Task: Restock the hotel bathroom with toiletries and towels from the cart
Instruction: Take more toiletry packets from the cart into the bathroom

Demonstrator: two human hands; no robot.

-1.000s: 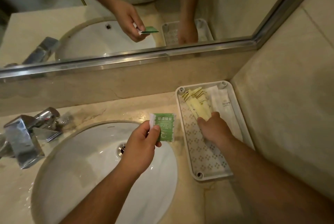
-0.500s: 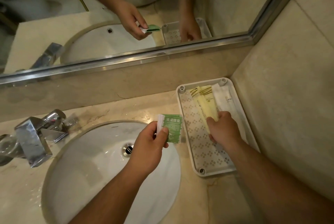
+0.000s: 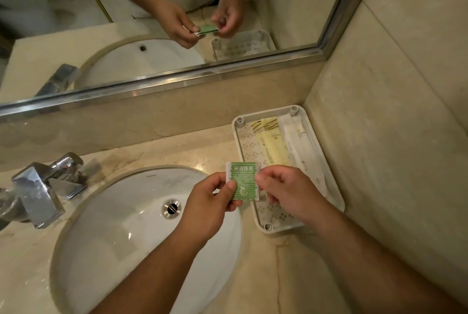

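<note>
A small green-and-white sachet is held above the counter between the sink and the tray. My left hand pinches its left edge, thumb on the front. My right hand pinches its right edge. Behind my right hand a white patterned tray lies in the counter's corner. In the tray lie yellow packets and white wrapped packets, side by side along its right half.
An oval white sink with a metal drain is set in the beige marble counter. A chrome faucet stands at the left. A framed mirror runs along the back; a tiled wall closes the right side.
My right hand has left the packets in the tray and come over to the sachet, taking its right edge. My left hand has kept its hold and the view has shifted slightly.
</note>
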